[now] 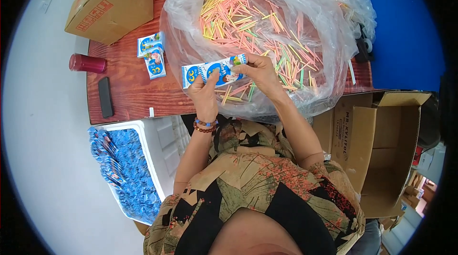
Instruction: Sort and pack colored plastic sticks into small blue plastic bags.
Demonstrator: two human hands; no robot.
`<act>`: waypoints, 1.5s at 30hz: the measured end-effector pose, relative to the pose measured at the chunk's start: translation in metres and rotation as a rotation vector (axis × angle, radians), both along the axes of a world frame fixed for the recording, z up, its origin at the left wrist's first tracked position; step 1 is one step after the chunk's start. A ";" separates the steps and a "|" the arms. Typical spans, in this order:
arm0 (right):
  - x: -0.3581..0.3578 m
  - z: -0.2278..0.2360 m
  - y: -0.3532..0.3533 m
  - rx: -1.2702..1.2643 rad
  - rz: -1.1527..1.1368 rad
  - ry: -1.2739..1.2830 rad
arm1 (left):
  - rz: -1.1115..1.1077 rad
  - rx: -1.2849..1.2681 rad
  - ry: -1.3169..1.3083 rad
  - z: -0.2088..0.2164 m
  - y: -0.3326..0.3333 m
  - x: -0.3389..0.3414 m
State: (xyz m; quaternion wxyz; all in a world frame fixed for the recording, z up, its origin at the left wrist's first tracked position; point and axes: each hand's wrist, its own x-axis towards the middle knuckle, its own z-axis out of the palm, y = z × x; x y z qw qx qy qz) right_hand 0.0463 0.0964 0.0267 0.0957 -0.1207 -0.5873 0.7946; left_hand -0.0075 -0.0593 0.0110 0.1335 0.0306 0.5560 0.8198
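Both my hands grip a blue-and-white candy packet (222,77) above the near edge of a big clear plastic bag. A second printed section sits at its left end, and I cannot tell whether that is a separate packet. My left hand (204,96) pinches it from below, thumb on the front. At the upper right end, my right hand (261,74) closes on it with thumb and fingers. Behind it lies the open clear bag (183,21), spread over the table and holding many thin pink, yellow and green sticks (234,14).
Small blue-and-white packets (154,61) lie left of the bag, near a closed cardboard box (114,4). A red cup (88,63) and black phone (105,96) are at the table's left. A white foam box (151,159) holds many blue packets; an open carton (381,154) stands right.
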 end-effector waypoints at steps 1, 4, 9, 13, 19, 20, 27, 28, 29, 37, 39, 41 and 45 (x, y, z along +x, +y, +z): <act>0.000 -0.001 0.000 0.021 0.000 -0.003 | 0.018 -0.003 0.006 -0.002 -0.001 0.000; 0.001 -0.006 0.001 0.134 -0.006 -0.022 | 0.025 0.005 -0.002 -0.005 -0.001 0.000; 0.008 0.007 0.012 0.065 0.000 0.029 | 0.051 0.159 -0.138 -0.006 -0.001 -0.003; 0.014 0.005 0.028 0.325 0.009 0.329 | 0.021 0.231 -0.257 0.009 0.004 -0.005; 0.015 0.013 0.027 0.814 0.194 0.368 | -0.132 0.235 -0.282 0.006 0.005 -0.005; 0.012 0.011 0.028 0.812 0.190 0.366 | -0.173 0.233 -0.264 0.006 0.005 -0.005; 0.006 0.005 0.030 0.768 0.288 0.305 | -0.257 0.203 -0.290 0.013 0.003 -0.001; 0.004 0.003 0.032 0.731 0.336 0.369 | -0.241 0.235 -0.311 0.014 0.005 0.001; 0.003 0.002 0.033 0.731 0.336 0.369 | -0.226 0.267 -0.332 0.015 0.006 0.001; 0.000 0.010 0.028 0.817 0.311 0.352 | -0.220 0.252 -0.280 0.006 -0.002 0.000; -0.002 0.010 0.038 0.860 0.279 0.355 | -0.222 0.274 -0.278 0.007 0.000 -0.002; -0.003 0.011 0.039 0.897 0.253 0.358 | -0.160 0.240 -0.296 0.005 -0.001 -0.002; -0.006 0.016 0.031 0.886 0.346 0.403 | -0.214 0.278 -0.298 -0.003 -0.010 -0.006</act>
